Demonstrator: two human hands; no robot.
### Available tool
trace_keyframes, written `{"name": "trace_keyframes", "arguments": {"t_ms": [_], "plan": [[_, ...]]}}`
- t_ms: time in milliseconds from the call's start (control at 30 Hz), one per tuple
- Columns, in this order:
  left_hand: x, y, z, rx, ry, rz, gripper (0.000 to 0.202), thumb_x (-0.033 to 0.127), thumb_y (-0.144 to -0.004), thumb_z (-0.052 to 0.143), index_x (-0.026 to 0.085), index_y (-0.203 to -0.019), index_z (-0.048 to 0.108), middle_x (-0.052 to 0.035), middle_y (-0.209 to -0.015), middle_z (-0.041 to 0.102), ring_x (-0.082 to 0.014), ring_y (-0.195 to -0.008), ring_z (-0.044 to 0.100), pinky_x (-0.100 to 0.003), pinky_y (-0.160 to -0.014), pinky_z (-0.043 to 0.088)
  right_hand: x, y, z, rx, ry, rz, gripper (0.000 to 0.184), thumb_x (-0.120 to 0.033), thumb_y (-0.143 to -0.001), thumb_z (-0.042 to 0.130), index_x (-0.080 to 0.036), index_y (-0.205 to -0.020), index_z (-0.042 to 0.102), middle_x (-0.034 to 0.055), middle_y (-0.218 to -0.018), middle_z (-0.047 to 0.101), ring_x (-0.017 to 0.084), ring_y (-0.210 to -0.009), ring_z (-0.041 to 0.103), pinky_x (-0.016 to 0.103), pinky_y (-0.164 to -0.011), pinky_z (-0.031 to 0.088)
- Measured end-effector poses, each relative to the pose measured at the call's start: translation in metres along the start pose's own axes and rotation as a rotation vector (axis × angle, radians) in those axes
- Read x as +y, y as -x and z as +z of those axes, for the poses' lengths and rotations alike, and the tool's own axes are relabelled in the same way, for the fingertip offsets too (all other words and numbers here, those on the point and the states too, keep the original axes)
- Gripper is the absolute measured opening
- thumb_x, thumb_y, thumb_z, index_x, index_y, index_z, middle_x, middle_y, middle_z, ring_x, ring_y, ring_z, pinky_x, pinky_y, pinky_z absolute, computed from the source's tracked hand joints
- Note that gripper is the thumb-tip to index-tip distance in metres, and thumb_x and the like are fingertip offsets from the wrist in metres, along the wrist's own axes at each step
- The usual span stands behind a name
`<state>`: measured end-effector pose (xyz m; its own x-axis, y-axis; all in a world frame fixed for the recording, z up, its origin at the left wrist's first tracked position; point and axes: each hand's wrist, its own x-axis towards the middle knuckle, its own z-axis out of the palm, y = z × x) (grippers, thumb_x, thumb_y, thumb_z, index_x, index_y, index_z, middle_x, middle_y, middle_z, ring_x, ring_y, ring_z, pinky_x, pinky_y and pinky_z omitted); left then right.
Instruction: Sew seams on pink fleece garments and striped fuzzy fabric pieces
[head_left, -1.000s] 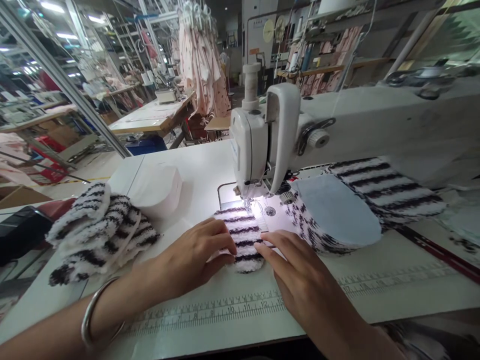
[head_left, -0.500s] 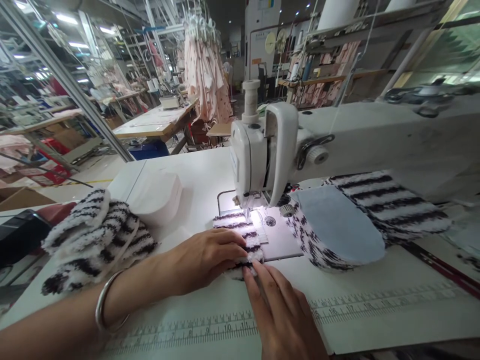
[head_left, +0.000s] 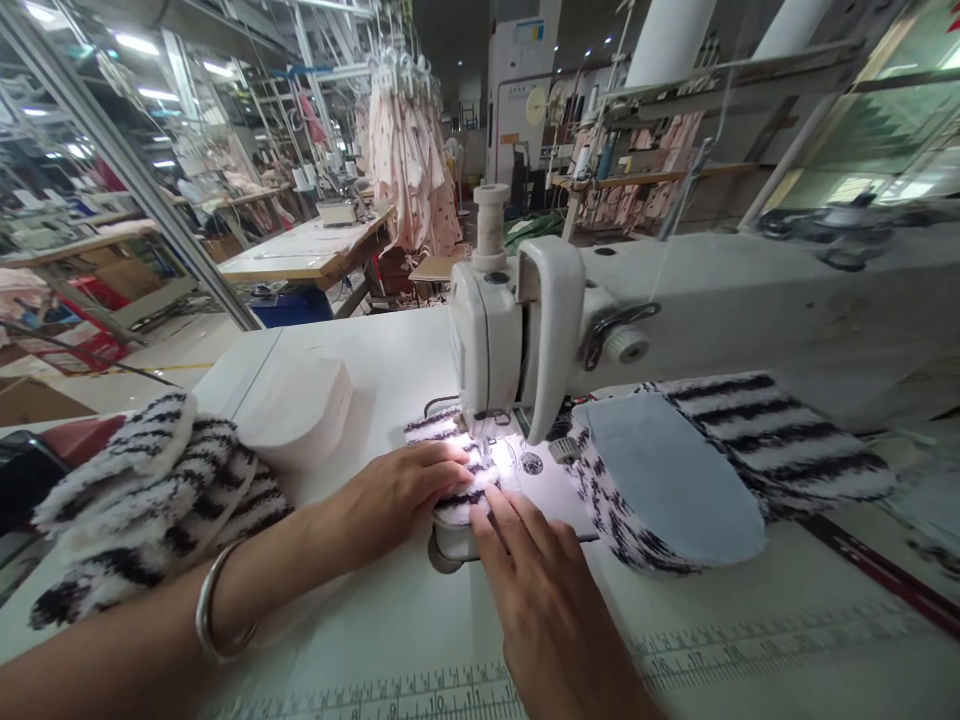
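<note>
A black-and-white striped fluffy fabric piece (head_left: 466, 508) lies under the needle area of a white sewing machine (head_left: 486, 340), lit by its lamp. My left hand (head_left: 405, 485) rests flat on the left side of the piece, fingers stretched toward the presser foot; a silver bangle circles that wrist. With extended fingers, my right hand (head_left: 536, 575) presses its fingertips on the near right edge of the same piece. Neither hand grips it. The fabric's far end shows to the left of the machine head, and my fingers hide part of its middle.
To the left sit crumpled striped pieces (head_left: 161, 480) and a stack of white rounded pieces (head_left: 296, 405). Right of the needle lie a stack with a pale blue backing (head_left: 671, 480) and more striped fabric (head_left: 780, 435). A printed ruler (head_left: 420, 690) runs along the front of the table.
The striped piece has moved farther under the machine head, away from me. Both hands have gone forward with it, and its near end now lies closer to the needle. The view has shifted slightly.
</note>
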<state>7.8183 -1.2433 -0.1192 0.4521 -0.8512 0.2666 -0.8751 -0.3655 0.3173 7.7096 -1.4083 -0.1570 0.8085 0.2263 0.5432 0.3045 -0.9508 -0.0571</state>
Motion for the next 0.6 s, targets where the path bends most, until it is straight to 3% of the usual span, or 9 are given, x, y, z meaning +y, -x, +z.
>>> {"name": "trace_keyframes", "arguments": {"t_ms": [167, 367, 500, 600], "plan": [[0.001, -0.001, 0.005, 0.024, -0.096, -0.033, 0.024, 0.017, -0.095, 0.039, 0.016, -0.11, 0.057, -0.0101, -0.106, 0.062, -0.0191, -0.102, 0.059, -0.036, -0.087, 0.053, 0.016, -0.011, -0.003, -0.062, -0.108, -0.002, 0.053, 0.006, -0.074, 0.03, -0.018, -0.109, 0.063, 0.0066, -0.119, 0.06, 0.022, -0.115, 0.048, 0.038, -0.085, 0.041], [0.013, 0.0, 0.007, -0.006, -0.205, -0.136, 0.02, 0.013, -0.092, 0.041, 0.015, -0.106, 0.055, -0.0083, -0.091, 0.06, -0.02, -0.088, 0.057, -0.038, -0.076, 0.053, 0.038, -0.028, -0.017, -0.298, -0.244, 0.094, 0.052, 0.004, -0.074, 0.032, -0.024, -0.101, 0.066, 0.008, -0.095, 0.057, 0.022, -0.094, 0.053, 0.036, -0.074, 0.047], [0.014, -0.002, 0.004, -0.043, -0.253, -0.145, 0.019, 0.015, -0.093, 0.04, 0.015, -0.101, 0.057, -0.0081, -0.087, 0.057, -0.0188, -0.075, 0.053, -0.035, -0.064, 0.051, 0.043, -0.029, -0.014, -0.254, -0.165, 0.057, 0.052, 0.0, -0.078, 0.034, -0.027, -0.11, 0.064, 0.0084, -0.103, 0.058, 0.023, -0.095, 0.054, 0.035, -0.073, 0.05], [0.009, -0.008, -0.005, -0.096, -0.223, -0.072, 0.018, 0.015, -0.093, 0.04, 0.015, -0.095, 0.058, -0.0087, -0.094, 0.056, -0.0187, -0.082, 0.053, -0.036, -0.073, 0.05, 0.028, -0.023, -0.006, -0.158, -0.106, -0.021, 0.052, 0.001, -0.078, 0.031, -0.018, -0.118, 0.059, 0.0104, -0.114, 0.058, 0.024, -0.104, 0.052, 0.036, -0.078, 0.049]]}}
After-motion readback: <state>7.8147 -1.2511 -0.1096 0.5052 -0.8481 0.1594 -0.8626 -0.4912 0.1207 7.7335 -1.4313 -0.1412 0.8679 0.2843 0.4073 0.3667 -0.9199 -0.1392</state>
